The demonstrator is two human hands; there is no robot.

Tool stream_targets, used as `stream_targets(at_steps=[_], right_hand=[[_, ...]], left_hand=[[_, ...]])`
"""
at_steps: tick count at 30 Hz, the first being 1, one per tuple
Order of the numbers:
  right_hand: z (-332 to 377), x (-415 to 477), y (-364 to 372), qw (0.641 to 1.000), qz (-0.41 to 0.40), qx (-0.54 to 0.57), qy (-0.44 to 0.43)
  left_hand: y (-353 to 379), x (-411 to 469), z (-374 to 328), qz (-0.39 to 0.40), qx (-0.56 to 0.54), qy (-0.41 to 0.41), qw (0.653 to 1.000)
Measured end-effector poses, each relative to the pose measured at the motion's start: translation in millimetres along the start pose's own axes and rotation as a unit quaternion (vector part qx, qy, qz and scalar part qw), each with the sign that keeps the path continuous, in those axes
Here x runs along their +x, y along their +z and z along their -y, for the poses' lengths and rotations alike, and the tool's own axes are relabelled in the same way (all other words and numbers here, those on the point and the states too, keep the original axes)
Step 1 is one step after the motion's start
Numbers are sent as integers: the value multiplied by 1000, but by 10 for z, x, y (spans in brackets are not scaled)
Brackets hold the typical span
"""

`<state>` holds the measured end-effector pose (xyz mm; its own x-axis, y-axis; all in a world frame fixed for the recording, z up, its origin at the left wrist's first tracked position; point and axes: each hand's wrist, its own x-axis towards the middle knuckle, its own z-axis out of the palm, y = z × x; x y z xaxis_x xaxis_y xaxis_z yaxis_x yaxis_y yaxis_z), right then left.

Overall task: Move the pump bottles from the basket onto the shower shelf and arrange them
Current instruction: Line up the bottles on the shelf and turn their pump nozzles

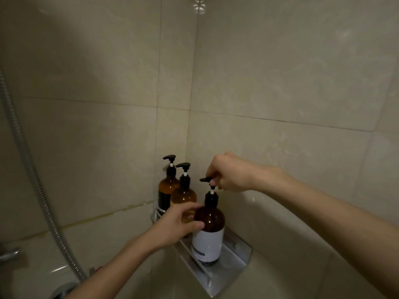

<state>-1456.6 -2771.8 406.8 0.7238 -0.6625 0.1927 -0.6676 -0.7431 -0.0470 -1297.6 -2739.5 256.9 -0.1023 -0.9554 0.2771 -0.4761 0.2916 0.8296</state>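
Observation:
Three amber pump bottles stand on a clear corner shower shelf (pixel 235 270). The nearest bottle (pixel 209 240) has a white label and a black pump. My left hand (pixel 177 225) grips its shoulder from the left. My right hand (pixel 228 172) pinches its pump head (pixel 205 180) from above. Behind it stand a lighter amber bottle (pixel 184 196) and, deepest in the corner, a darker bottle (pixel 167 188) with a black label. Both pump spouts at the back point left. The basket is out of view.
Beige tiled walls meet in a corner behind the shelf. A metal shower hose (pixel 32 169) runs down the left side to a chrome tap (pixel 10 254) at the lower left. The tub rim lies below the shelf.

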Motion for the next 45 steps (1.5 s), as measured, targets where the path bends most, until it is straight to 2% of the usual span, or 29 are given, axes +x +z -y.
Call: stream_targets(at_steps=[5,12,19,31,35,38,39,41,43,45], right_hand=[[-96,34,-2,999,-2,29,-26],[-204,73,49,998,-16,29,-62],[-196,129,130,995,-43,49,-73],[-217,166,190,996,-45,53,-61],[-213,54,329,987,-64,146,-12],[-203,-89,572,955,-111,267,62],[-208,-132,663,947,-107,289,90],[-225,-202,843,944,-42,302,129],[-239,-231,978,940,40,316,126],[-246,-234,1075,930,70,343,115]], left_hand=[[74,1,46,-6,5,-5,1000],[256,46,146,-91,64,-10,994],[208,59,183,-126,79,-10,989],[207,7,122,-133,87,1,987],[178,-26,119,-147,50,8,988],[50,16,180,-247,7,-8,969],[-11,48,216,-271,8,-14,962],[-117,113,281,-272,22,-30,962],[-164,169,325,-246,39,-40,968],[-161,212,343,-229,49,-40,971]])
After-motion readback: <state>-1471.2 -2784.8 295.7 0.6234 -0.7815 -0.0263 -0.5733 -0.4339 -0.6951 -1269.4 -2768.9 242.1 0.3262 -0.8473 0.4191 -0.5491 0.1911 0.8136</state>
